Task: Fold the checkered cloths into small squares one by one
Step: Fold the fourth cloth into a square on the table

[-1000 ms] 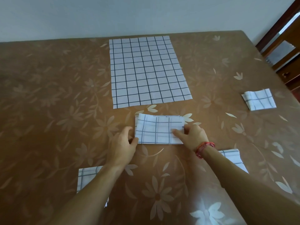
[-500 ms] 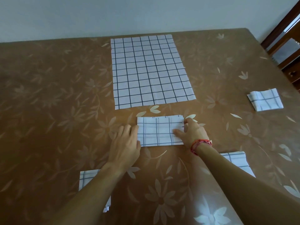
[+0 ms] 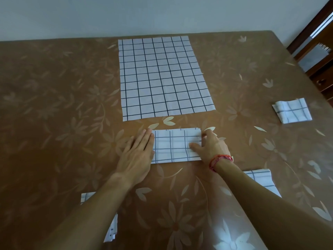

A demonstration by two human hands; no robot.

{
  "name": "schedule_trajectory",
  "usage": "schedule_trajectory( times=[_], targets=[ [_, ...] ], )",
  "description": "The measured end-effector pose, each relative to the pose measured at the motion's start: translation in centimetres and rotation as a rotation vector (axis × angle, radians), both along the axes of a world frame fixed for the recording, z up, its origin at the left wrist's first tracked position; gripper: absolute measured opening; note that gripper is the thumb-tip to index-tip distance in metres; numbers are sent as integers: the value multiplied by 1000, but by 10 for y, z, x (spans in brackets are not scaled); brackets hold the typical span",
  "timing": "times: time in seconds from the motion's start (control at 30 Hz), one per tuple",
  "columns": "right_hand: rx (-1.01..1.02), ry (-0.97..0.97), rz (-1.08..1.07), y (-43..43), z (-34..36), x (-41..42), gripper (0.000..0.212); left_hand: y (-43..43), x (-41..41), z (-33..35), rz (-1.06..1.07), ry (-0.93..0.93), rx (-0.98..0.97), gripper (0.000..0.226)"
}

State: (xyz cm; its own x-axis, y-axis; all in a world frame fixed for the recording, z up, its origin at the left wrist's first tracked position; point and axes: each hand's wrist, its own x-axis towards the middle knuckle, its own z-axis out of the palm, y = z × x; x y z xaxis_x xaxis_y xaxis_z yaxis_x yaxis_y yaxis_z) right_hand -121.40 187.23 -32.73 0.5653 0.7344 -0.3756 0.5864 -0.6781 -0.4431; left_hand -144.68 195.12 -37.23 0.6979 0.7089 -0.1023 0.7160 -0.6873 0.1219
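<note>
A partly folded white checkered cloth (image 3: 174,146) lies as a short rectangle on the table in front of me. My left hand (image 3: 137,155) lies flat with fingers together, pressing the cloth's left edge. My right hand (image 3: 210,146) rests on the right end, thumb on top and fingers curled round the edge. A large unfolded checkered cloth (image 3: 162,76) lies flat just beyond. Folded squares lie at the far right (image 3: 292,110), under my right forearm (image 3: 261,179) and under my left forearm (image 3: 111,231).
The brown floral tablecloth (image 3: 54,105) covers the whole table. A pale wall runs behind the far edge. Dark wooden furniture (image 3: 317,51) stands off the table's right corner.
My left hand has flattened and slid up along the cloth's left edge. My right hand has shifted slightly along the right end. The camera has tilted a little.
</note>
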Motion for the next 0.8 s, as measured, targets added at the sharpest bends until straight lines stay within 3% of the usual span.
schedule_trajectory(
  times=[0.17,0.3,0.37,0.47,0.57,0.8],
  targets=[
    [-6,-31,23,1,3,4,54,3,0,-2,-4,12,4,62],
    [13,-118,46,0,17,-2,39,4,1,0,-1,0,-6,64],
    [158,-301,179,-7,19,-17,43,5,2,0,-5,5,-16,65],
    [315,-460,551,-25,5,-59,58,5,4,2,-1,17,-18,67],
    [218,-425,786,-40,-18,-97,76,4,4,-1,7,6,-69,70],
    [54,-383,849,-40,-36,-102,93,3,4,-3,8,29,-44,70]
  ],
)
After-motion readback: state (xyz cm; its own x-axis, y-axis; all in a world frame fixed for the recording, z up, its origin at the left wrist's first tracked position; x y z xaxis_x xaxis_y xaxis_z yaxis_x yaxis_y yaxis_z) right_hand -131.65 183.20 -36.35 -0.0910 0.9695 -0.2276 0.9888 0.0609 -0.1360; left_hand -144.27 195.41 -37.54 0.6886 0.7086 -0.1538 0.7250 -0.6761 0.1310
